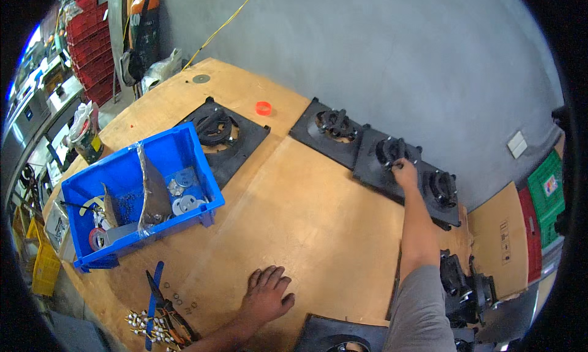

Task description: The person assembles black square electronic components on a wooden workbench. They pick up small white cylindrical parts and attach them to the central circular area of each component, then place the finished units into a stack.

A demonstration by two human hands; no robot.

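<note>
My right hand [404,172] reaches far across the wooden table. Its fingers are closed at the black round fitting [390,150] in the middle of a square black panel [369,163]. My left hand [267,295] rests palm down on the bare wood with its fingers stretched out, holding nothing. To either side of the panel at my right hand lie similar ones: a black panel [309,129] on its left and a black panel [454,217] on its right, each with a round fitting. Another black panel [318,335] lies at the near edge, partly out of the picture.
A blue bin [211,200] with cardboard dividers and small parts stands at the left, beside another black panel [248,145]. Near it lie pliers [164,306], a blue strip [154,286] and white connectors [139,327]. A red ring [263,108] sits farther back. A grey wall [392,58] rises behind.
</note>
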